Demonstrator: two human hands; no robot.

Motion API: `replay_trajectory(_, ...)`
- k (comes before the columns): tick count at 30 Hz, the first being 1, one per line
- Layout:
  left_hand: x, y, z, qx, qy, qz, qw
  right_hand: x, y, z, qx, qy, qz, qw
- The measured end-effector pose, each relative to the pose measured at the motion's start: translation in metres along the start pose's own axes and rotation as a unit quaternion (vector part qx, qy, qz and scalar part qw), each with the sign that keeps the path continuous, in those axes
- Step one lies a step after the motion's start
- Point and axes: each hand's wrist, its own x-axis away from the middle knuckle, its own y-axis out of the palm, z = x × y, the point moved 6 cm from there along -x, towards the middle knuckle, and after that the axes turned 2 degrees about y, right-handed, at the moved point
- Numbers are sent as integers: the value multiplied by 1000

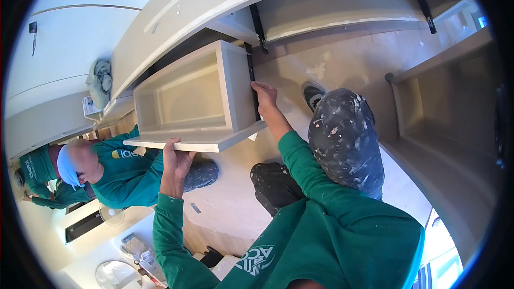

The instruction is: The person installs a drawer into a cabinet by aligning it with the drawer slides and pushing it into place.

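Observation:
A pale cream drawer [233, 88] sits partly out of a long cabinet, its open inside toward me. My left hand [178, 161] grips the drawer's front panel along its lower edge, thumb over the edge and fingers beneath. At the drawer's right side, my right hand [266, 99] presses its fingertips to the side wall by a black slide rail [250, 72]. The palm and the ends of those fingers are partly hidden.
The long cabinet frame [214, 8] arches overhead, with black rails [258, 27] in its neighbouring bay. Another drawer-like box [450, 91] stands at right. A co-worker in green [128, 174] kneels close on the left, another person [40, 168] beyond. Grey cloth [99, 83] hangs from the cabinet.

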Motion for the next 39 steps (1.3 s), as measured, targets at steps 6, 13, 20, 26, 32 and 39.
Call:
replay_trajectory(6, -9, 21, -3, -4, -2, -1, 1000, -24, -9, -5, -9, 4, 11, 1000)
replay_trajectory(13, -8, 2, -8, 12, -12, 16, 1000, -11, -3, -2, -4, 3, 14, 1000)
replay_trajectory(20, -5, 9, -13, 19, 4, 20, 1000, -13, -4, -10, 32, -34, 30, 998)
replay_trajectory(26, 0, 8, -15, 22, -1, 14, 1000, -6, -3, -9, 39, -24, 39, 998)
replay_trajectory(32, -2, 15, -17, 30, 0, 12, 999, -20, -8, -5, 11, -8, 17, 1000)
replay_trajectory(39, -4, 7, -17, 24, 2, 9, 1000, -15, -5, -10, 33, -49, 31, 998)
